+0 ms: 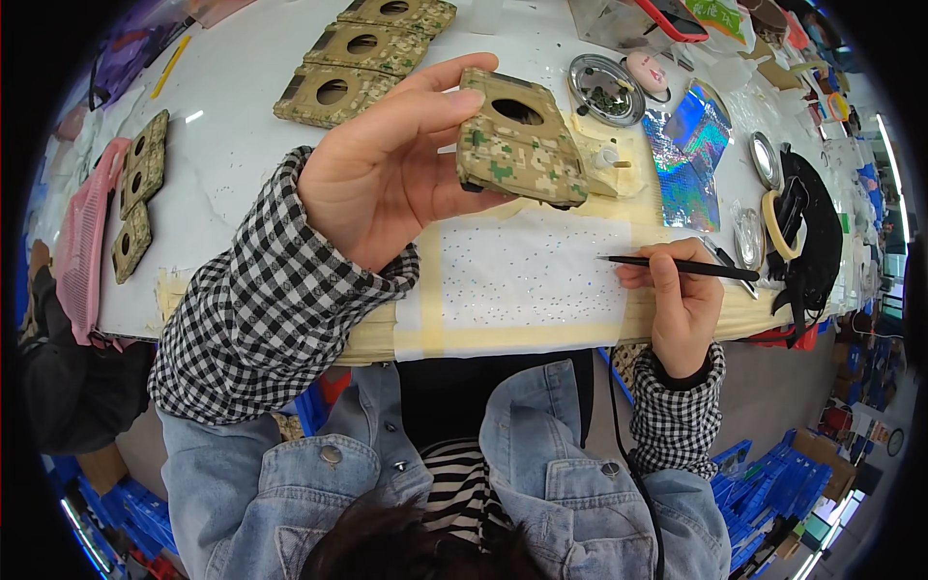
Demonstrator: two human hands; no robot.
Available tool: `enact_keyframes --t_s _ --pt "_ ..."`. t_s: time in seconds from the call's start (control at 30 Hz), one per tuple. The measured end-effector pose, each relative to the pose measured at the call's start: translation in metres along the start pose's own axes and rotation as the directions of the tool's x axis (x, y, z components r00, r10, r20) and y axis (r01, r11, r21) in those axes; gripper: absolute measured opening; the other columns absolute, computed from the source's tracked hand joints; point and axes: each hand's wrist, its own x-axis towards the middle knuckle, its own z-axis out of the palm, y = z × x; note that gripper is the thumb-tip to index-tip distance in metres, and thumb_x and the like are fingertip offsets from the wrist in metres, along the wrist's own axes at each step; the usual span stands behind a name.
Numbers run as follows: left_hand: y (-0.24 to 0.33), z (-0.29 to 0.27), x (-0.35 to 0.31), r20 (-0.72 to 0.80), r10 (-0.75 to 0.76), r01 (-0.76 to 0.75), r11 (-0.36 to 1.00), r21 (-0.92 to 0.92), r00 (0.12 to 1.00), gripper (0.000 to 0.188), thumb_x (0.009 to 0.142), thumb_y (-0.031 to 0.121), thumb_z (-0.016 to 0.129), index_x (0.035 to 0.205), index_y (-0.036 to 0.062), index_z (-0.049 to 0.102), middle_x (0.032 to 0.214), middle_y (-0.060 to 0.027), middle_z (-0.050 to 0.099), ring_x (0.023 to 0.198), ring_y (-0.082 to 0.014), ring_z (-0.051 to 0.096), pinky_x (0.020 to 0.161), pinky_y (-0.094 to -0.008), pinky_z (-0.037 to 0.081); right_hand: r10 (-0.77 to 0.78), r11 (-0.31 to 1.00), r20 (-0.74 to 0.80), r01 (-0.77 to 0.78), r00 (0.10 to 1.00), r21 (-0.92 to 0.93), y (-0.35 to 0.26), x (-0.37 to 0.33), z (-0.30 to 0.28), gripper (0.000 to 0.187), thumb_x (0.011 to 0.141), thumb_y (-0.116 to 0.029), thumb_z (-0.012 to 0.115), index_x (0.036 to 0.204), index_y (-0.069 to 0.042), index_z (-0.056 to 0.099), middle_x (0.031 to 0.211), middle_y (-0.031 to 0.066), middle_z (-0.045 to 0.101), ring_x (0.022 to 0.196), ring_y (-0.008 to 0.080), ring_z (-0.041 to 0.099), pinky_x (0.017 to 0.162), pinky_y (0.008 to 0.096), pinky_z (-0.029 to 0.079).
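- As the head view shows, the left hand (382, 164) is clamped on a camouflage shell (527, 162), its thumb over one corner and its fingers behind.
- The shell is held up off the table (227, 87), tilted, its round opening visible, beyond a white sheet (580, 327) strewn with tiny specks.
- The right hand (684, 304) is pinched around black tweezers (701, 268), whose tip points left over the sheet; whether it touches the sheet or grips a speck, I cannot tell.
- Three similar shells (389, 53) sit in a row at the far side.
- Right of the held shell are a metal dish (575, 100) with dark bits and a shiny iridescent sheet (688, 174).
- A pink basket (87, 246) stands at the left.
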Motion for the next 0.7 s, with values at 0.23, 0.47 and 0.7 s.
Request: enact_keyframes --t_s 0.23,0.47,0.7 --pt "0.0000 0.0006 0.0006 -0.007 0.008 -0.008 1.000 -0.006 1.000 0.053 0.095 0.017 0.035 0.139 -0.0074 0.019 0.135 -0.0209 0.040 0.113 -0.0347 0.053 0.092 -0.0366 0.052 0.010 1.000 0.009 -0.010 1.000 0.000 0.0000 -0.0003 -0.0003 0.017 0.093 -0.011 0.054 0.091 0.005 0.054 0.078 0.0116 0.064 0.073 0.0150 0.065 0.068 0.0240 0.052" --pt "0.0012 0.0012 -0.0008 -0.010 -0.002 0.001 1.000 -0.015 1.000 0.053 0.094 0.017 0.036 0.139 -0.0062 0.018 0.132 -0.0210 0.044 0.113 -0.0332 0.054 0.091 -0.0355 0.053 0.016 1.000 -0.007 -0.016 1.000 0.008 -0.0001 -0.0007 0.0006 0.016 0.093 -0.011 0.054 0.091 0.005 0.054 0.078 0.0115 0.063 0.073 0.0151 0.065 0.068 0.0242 0.052" --pt "-0.0002 0.0007 -0.0003 -0.005 -0.003 0.003 1.000 -0.005 1.000 0.057 0.093 0.019 0.037 0.141 -0.0020 0.016 0.129 -0.0228 0.046 0.114 -0.0337 0.053 0.090 -0.0334 0.052 0.013 1.000 0.010 -0.013 1.000 0.000 0.0009 -0.0002 0.0001 0.016 0.093 -0.011 0.054 0.091 0.005 0.054 0.079 0.0114 0.063 0.073 0.0153 0.065 0.068 0.0242 0.052"
